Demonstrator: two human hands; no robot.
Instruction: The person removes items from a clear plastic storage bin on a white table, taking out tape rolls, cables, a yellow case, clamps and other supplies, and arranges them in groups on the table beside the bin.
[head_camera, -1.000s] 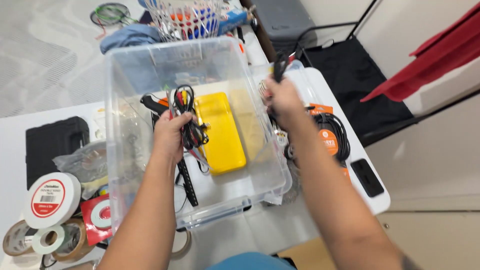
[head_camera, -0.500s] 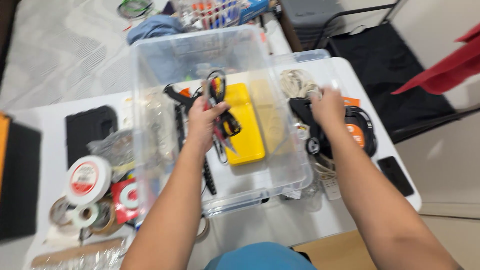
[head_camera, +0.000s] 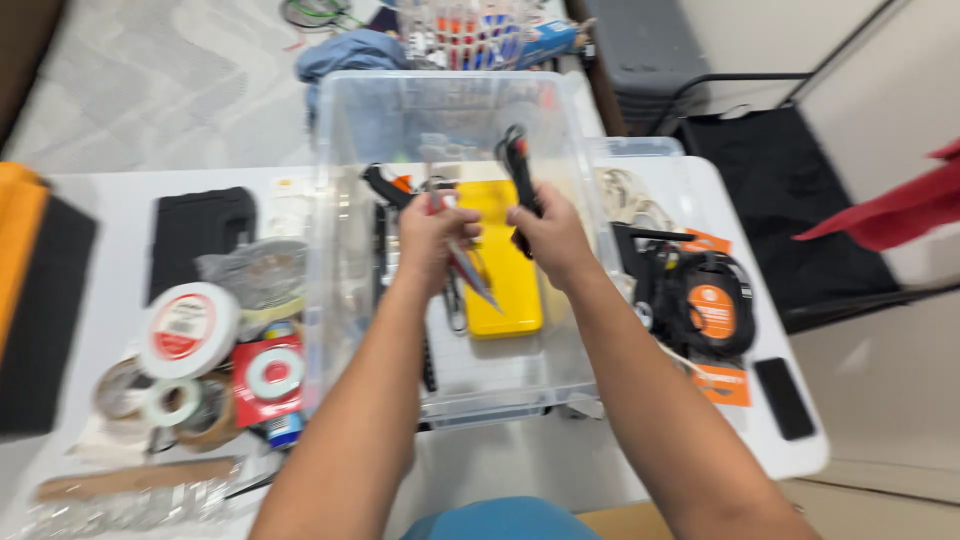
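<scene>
Moving in from the table's right side, the right hand (head_camera: 552, 235) is now gripping a black tool (head_camera: 520, 180) over the clear bin (head_camera: 340, 300). Its long axis is standing nearly upright, just beside the left hand (head_camera: 430, 235), which is clutching a cable bundle (head_camera: 470, 275).

Head-worn, looking steeply down from close above onto the clear plastic bin (head_camera: 340, 300); only this one view.
</scene>
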